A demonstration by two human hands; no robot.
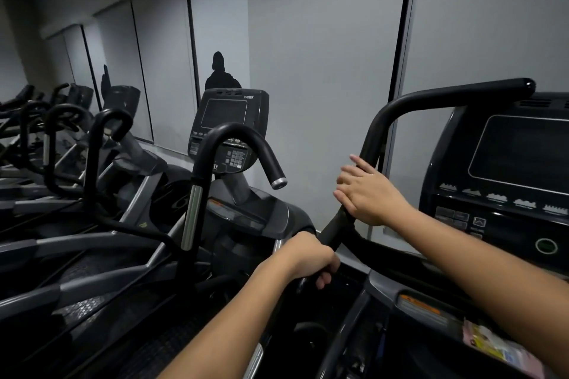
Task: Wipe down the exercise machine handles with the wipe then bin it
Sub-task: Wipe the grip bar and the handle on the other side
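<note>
The exercise machine's black handle rises from lower centre and bends right across the top towards its end. My left hand is closed around the handle's lower part. Higher up the same bar, my right hand lies over it, palm on the bar and fingers stretched out to the upper left. Its thumb and palm side are hidden. No wipe shows in either hand, and I cannot tell whether one is pressed under the right palm.
The machine's console stands at the right, with a colourful packet in the tray below it. To the left is a neighbouring machine with a hooked handle and a console. Several more machines line the left wall.
</note>
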